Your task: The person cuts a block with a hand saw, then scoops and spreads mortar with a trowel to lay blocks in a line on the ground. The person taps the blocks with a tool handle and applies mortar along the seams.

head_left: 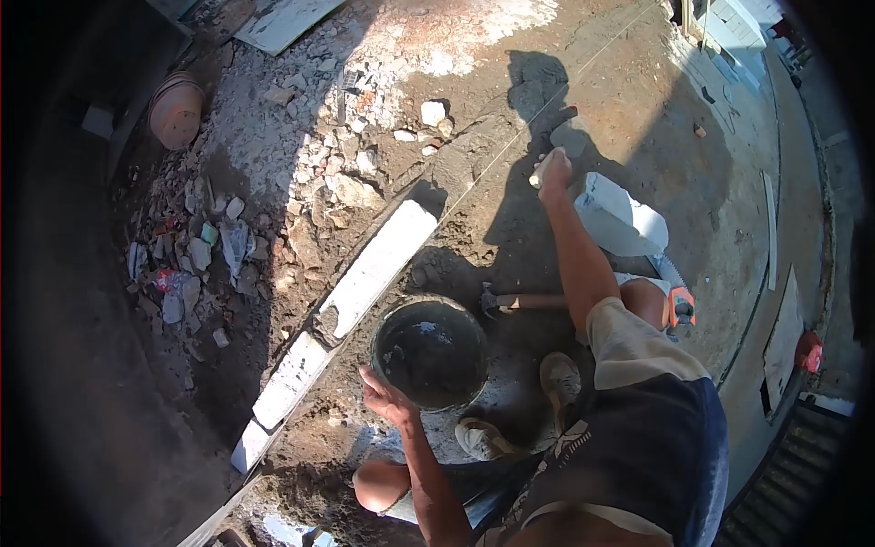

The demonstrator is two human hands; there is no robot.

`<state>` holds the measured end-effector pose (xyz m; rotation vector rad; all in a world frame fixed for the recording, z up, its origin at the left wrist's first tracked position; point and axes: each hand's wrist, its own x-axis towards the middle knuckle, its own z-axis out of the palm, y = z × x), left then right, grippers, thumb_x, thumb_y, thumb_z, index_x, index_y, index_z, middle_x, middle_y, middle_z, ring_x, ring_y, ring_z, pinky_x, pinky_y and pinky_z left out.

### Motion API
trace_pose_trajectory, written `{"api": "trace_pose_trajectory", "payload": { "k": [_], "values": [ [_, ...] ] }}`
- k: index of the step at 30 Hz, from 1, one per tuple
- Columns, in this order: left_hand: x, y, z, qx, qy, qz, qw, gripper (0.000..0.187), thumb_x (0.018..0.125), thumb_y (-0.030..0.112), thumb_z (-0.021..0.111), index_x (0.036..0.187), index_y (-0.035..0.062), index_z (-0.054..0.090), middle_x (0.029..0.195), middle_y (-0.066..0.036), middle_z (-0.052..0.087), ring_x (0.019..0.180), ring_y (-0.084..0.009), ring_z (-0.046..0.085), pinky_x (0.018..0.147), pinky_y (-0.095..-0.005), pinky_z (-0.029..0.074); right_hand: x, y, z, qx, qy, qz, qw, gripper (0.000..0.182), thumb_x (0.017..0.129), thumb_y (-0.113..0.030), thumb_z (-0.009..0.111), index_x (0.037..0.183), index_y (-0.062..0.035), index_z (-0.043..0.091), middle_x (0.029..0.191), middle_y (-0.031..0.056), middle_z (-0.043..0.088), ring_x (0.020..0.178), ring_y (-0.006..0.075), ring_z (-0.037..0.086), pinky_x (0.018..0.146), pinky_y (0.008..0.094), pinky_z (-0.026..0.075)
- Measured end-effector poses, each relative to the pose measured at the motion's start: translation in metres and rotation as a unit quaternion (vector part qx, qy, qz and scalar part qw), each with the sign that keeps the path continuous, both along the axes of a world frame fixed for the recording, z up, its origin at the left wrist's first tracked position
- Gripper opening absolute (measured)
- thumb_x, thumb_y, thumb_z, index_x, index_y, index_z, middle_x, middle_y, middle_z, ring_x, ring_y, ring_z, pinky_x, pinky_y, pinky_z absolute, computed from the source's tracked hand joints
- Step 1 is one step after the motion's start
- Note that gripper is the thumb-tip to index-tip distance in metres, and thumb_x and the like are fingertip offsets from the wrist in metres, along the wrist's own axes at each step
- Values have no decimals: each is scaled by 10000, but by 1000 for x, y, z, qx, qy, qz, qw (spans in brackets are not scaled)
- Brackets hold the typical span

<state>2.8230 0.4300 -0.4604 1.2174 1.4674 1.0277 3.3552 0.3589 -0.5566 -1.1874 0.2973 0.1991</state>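
Note:
My right hand (553, 173) is closed around the pale handle of a trowel. The trowel's grey blade (571, 139) points away from me, over the damp ground past the end of the block row. My left hand (389, 401) rests at the near left rim of a black bucket (478, 378), fingers curled against it. Dark, wet mortar (428, 351) lies inside the bucket. Beside it runs a row of white blocks (387, 260), set end to end in mortar. A taut string (510, 141) follows the row and continues beyond it.
A hammer (529, 301) lies between the bucket and my right leg. Near my right forearm are a large white block (620, 219) and a handsaw with an orange handle (681, 307). Rubble (337, 173) and stacked pots (177, 109) occupy the far left side.

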Motion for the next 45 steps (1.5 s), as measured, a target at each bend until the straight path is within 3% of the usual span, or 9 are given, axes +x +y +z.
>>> {"api": "trace_pose_trajectory", "payload": {
  "k": [2,8,13,21,24,27,30,37,45],
  "values": [
    [-1,0,-1,-3,-6,-4,1000,503,1047,434,492,789,12,583,710,25,485,692,-106,403,618,-292,378,7,-13,5,90,132,-49,986,326,1024,-382,489,1105,-70,541,865,55,595,654,186,592,558,339,525],
    [0,-3,5,-5,0,8,1000,507,1047,449,488,778,26,562,712,33,448,694,-102,372,614,-292,359,22,-20,-22,335,118,154,922,398,1029,-457,428,1070,-78,543,863,64,584,676,188,594,572,352,527],
    [4,-6,15,-23,46,-11,999,486,1047,433,495,786,29,562,725,38,445,701,-98,368,621,-284,352,-38,14,-19,319,119,224,913,423,1009,-503,464,1143,-113,557,875,60,580,683,197,595,576,346,525],
    [10,-6,6,-13,53,-20,998,491,1055,427,484,798,20,585,739,27,513,706,-87,423,628,-273,385,-153,-3,54,-52,92,240,965,475,989,-572,488,1169,-142,577,747,33,562,523,155,563,457,322,484],
    [9,-9,12,-14,84,-21,996,499,1060,434,471,810,21,597,740,25,544,702,-81,447,631,-266,406,-107,-4,65,-169,-28,137,976,407,942,-438,661,1111,-82,558,741,35,562,496,153,567,431,317,481],
    [16,-10,1,15,16,1,1000,501,1057,433,479,789,19,572,722,29,494,685,-86,399,612,-275,373,-11,-11,72,-219,-15,170,961,388,930,-399,681,1053,-45,580,745,55,573,558,170,604,478,331,512],
    [20,-12,26,-24,19,-15,999,506,1052,425,496,762,14,552,712,30,455,688,-94,365,612,-277,349,64,-20,91,-428,-38,246,869,389,953,-414,624,981,-26,609,763,76,591,618,193,621,523,365,514],
    [22,-7,21,-29,49,-3,998,514,1057,425,486,762,8,543,715,29,457,684,-99,358,607,-285,343,70,-25,133,-435,-17,449,780,490,971,-448,583,952,40,627,820,104,635,648,199,637,549,367,517],
    [28,-1,19,-17,95,-36,995,533,1055,430,480,793,-25,575,703,5,490,676,-119,392,616,-308,378,-37,-11,110,-357,-14,505,786,683,897,-604,655,1142,27,564,770,96,604,620,160,616,521,330,517]
  ]
}}
